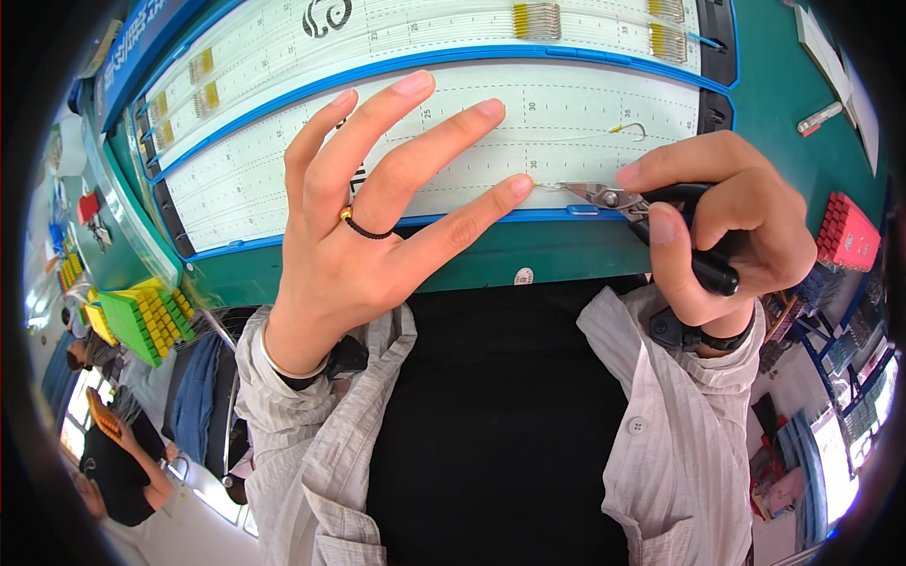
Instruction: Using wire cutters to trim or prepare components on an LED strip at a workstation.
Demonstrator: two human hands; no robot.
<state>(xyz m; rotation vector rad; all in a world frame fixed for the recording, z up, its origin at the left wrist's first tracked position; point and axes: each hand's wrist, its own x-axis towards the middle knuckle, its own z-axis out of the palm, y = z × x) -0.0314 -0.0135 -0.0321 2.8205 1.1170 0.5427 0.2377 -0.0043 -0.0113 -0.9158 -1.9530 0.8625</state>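
Observation:
My right hand (746, 203) is closed round black-handled nippers (596, 194), whose metal jaws point left along the near edge of a white ruled board (472, 156). My left hand (344, 222) lies over that board with its fingers spread and holds nothing I can see. Its thumb tip rests just left of the jaws, beside a thin wire-like piece (547, 186) running toward them. Whether the jaws grip that piece is too small to tell. A fishing hook (630, 130) on a fine line lies on the board above the nippers.
Beyond the board, a blue-edged case panel (623, 19) carries bundles of hooks (536, 21). On the green tabletop (764, 85) at right are a marker (819, 119) and a red ribbed block (847, 231). A green-and-yellow block (146, 319) stands at left; another person (123, 472) is beyond it.

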